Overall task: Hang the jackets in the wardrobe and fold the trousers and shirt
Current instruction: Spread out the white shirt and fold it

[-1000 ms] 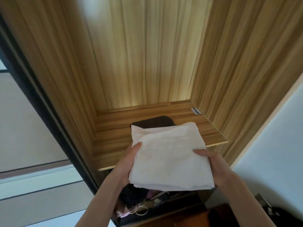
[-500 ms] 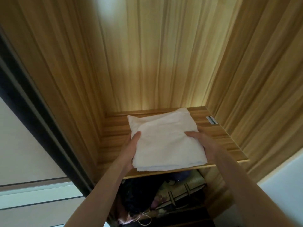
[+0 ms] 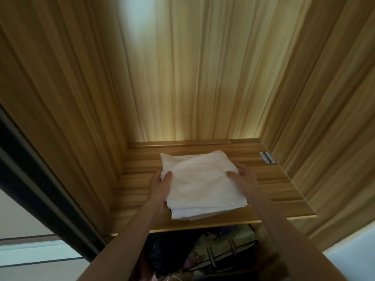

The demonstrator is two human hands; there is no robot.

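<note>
**Asker:** So, what do the hands have hold of?

**Describer:** Both hold a folded white shirt (image 3: 199, 184), pale and slightly rumpled. It lies on a wooden shelf (image 3: 284, 187) inside the wardrobe (image 3: 60, 88), nearer the shelf's left wall, its near edge close to the shelf's front lip. The left hand (image 3: 160, 186) grips the left side, thumb curled over the top, other fingers hidden under the cloth. The right hand (image 3: 242, 177) grips the right side the same way, thumb on top, fingers tucked beneath.

**Asker:** Which step is this?

**Describer:** Seemingly the putting away: the shirt looks already folded and is being set down on the shelf. I cannot tell whether its full weight rests there yet.

**Asker:** And next?

**Describer:** Probably sliding the fingers out from under without dragging the layers apart, then letting go. The stack's near layers are a little uneven, so a careless pull could spoil the fold.

**Asker:** Anything else nearby?

**Describer:** A small label (image 3: 266, 157) sits at the shelf's far right. Below the shelf lie dark clothes (image 3: 172, 252) and a patterned bag (image 3: 227, 250).
</note>
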